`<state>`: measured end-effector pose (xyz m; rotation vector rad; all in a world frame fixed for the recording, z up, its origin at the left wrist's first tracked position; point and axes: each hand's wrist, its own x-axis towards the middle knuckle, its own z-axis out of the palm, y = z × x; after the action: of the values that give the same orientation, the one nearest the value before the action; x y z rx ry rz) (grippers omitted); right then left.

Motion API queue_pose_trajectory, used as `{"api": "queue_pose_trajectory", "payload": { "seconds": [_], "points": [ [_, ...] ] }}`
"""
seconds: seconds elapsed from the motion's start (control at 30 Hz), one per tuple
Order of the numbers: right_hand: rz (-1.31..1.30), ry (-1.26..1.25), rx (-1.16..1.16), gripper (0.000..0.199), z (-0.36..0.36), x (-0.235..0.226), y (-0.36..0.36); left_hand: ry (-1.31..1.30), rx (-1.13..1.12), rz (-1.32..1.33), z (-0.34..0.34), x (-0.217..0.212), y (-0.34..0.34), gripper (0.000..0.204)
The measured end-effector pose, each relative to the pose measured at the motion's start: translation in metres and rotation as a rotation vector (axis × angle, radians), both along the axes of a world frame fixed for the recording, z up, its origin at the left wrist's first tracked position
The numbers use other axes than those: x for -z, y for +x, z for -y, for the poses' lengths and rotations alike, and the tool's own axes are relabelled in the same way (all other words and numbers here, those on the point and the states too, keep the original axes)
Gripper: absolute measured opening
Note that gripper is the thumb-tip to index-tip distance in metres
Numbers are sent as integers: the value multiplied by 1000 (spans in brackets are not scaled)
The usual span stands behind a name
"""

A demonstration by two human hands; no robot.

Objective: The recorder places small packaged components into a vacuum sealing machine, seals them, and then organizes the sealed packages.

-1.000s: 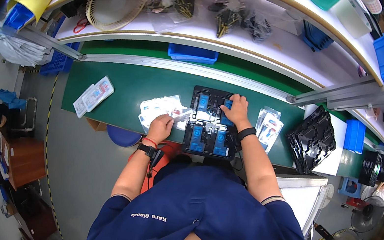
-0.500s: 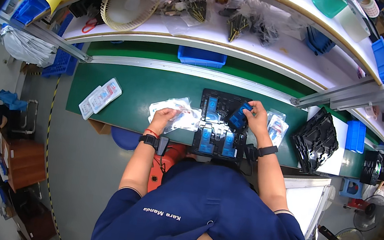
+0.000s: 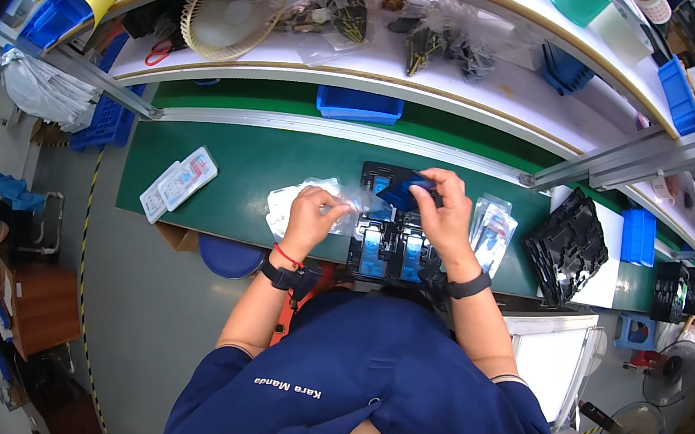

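My right hand (image 3: 446, 218) pinches a flat dark-blue rectangular piece (image 3: 405, 191) and holds it tilted above a black compartment tray (image 3: 360, 219). Similar blue pieces (image 3: 374, 255) lie in the tray's compartments. Closed at the fingertips, my left hand (image 3: 313, 219) grips a clear plastic bag (image 3: 357, 198), whose far end reaches toward the dark-blue piece. Whether bag and piece touch is unclear. Under and beside that hand are flat clear packets with white inserts (image 3: 281, 207).
More clear packets (image 3: 494, 230) lie right of the tray, and two printed packs (image 3: 182, 179) at the left. A stack of black trays (image 3: 567, 250) stands at the right near a blue bin (image 3: 637, 236). A loaded shelf (image 3: 314, 77) overhangs the green table (image 3: 232, 146).
My right hand has moved slightly left, tilting the dark-blue piece. My left hand has come right, and the clear bag now stretches from its fingers toward the piece.
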<state>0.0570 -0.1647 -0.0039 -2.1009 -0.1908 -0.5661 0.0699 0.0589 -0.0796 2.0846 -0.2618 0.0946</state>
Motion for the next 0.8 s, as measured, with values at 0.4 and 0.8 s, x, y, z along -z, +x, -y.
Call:
{"api": "queue_pose_trajectory", "payload": {
  "seconds": [0.4,0.8],
  "points": [
    [-233,526,-41,28,2,29,-18,-361,503,-431,28,10,-14,20],
    [-559,781,-90,19,40,61,-55,-789,446,-477,64,20,-22,30]
  ]
}}
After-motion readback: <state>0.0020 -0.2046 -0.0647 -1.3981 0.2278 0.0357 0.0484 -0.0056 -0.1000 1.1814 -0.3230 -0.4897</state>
